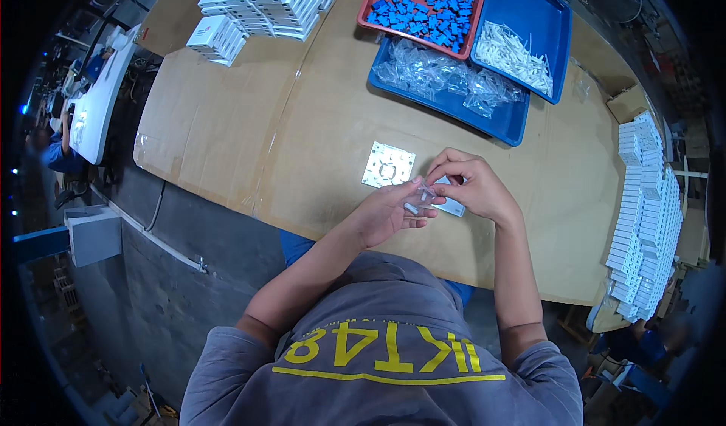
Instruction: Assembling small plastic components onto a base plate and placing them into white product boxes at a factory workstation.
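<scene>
A small clear plastic bag (424, 195) with little white pieces in it is held between my two hands. My left hand (389, 213) supports it from the left, palm up, its fingers curled under the bag. From the right, my right hand (473, 184) pinches the bag's upper edge with thumb and forefinger. Just beyond my left hand, a square white plate (389, 164) with cut-out holes lies flat on the cardboard-covered table (325, 123). Partly hidden under my right hand is another white flat piece (452, 207).
At the back stand a red tray (366, 19) of blue parts, a blue tray (561, 40) of thin white pieces and another blue tray (454, 116) of clear bags. White boxes (265, 3) are stacked back left. Many white parts (643, 222) are piled along the right edge.
</scene>
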{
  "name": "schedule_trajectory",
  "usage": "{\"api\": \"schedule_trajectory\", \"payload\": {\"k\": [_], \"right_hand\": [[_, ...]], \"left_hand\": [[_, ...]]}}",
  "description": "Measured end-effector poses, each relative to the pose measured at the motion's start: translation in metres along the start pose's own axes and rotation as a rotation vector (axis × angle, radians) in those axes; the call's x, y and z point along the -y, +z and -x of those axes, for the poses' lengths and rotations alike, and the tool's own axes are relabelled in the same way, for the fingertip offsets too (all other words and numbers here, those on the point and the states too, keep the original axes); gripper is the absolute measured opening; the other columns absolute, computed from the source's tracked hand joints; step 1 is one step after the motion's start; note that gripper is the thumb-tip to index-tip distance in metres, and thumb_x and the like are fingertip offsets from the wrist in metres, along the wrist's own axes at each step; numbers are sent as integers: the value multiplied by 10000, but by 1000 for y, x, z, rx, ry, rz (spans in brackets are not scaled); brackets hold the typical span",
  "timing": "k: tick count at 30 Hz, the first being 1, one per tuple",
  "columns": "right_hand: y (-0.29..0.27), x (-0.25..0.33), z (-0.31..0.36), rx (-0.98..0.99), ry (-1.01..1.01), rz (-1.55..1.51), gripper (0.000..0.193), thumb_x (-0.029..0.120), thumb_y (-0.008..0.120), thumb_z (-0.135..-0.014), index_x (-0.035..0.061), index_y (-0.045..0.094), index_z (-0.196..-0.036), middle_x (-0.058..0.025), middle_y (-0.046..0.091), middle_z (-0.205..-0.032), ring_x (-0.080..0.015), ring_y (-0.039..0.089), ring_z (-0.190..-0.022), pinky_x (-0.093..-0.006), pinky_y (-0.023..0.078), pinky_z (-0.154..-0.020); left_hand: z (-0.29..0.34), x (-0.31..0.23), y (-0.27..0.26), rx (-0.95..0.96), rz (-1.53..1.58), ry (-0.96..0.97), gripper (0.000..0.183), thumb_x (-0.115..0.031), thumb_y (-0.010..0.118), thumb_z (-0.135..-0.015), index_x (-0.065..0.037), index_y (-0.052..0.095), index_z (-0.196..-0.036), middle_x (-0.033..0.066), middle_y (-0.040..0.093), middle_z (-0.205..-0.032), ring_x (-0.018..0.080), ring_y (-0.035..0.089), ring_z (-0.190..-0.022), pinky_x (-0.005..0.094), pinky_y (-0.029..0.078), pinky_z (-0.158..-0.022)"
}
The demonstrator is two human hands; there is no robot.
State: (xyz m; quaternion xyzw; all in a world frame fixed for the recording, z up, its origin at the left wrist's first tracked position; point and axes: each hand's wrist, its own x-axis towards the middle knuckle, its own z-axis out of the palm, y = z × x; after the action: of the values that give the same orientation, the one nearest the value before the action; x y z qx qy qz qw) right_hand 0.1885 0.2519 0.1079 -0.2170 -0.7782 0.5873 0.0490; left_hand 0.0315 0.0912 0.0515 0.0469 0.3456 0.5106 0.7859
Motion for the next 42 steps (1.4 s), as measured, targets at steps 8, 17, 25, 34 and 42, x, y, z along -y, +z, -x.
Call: {"api": "schedule_trajectory", "payload": {"k": [8, 17, 25, 34, 42], "right_hand": [[0, -17, -7, 239, -6, -126, 162, 98, 675, -993, -18, 763, -1063, -103, 696, -1204, -206, 666, -1075, -331, 524, -939], [7, -14, -6, 238, 5, -74, 267, 198, 642, -1042, -39, 761, -1071, -113, 690, -1252, -170, 649, -1080, -316, 529, -920], [1, -15, -3, 161, 77, -209, 278, 192, 632, -1053, -56, 758, -1043, -112, 699, -1218, -155, 643, -1026, -296, 519, -894], [3, -15, -4, 146, 37, -187, 318, 223, 611, -1077, -63, 749, -1055, -84, 709, -1167, -137, 629, -975, -298, 517, -867], [11, -19, -6, 223, 64, -218, 390, 284, 557, -1108, -69, 721, -1127, -95, 706, -1149, -159, 648, -964, -314, 529, -881]], "left_hand": [[-3, 4, -5, 14, -20, 22, 403, -395, 445, -1133, -82, 589, -1342, 76, 713, -1223, 172, 691, -1083, 338, 556, -928], [-8, 4, -3, 16, 46, 55, 420, -384, 421, -1139, -50, 545, -1361, 95, 655, -1260, 229, 689, -1116, 393, 561, -1006], [-2, -4, 5, 146, 64, 146, 454, -258, 439, -1119, 43, 438, -1460, 189, 596, -1383, 310, 643, -1273, 462, 500, -1157], [-1, -10, 8, 138, 85, 87, 449, -313, 407, -1139, 40, 494, -1403, 173, 656, -1297, 310, 682, -1213, 457, 539, -1096], [-5, 1, -2, 29, -22, 98, 424, -352, 432, -1132, 0, 591, -1309, 142, 690, -1210, 307, 722, -1082, 456, 574, -1027]]}}
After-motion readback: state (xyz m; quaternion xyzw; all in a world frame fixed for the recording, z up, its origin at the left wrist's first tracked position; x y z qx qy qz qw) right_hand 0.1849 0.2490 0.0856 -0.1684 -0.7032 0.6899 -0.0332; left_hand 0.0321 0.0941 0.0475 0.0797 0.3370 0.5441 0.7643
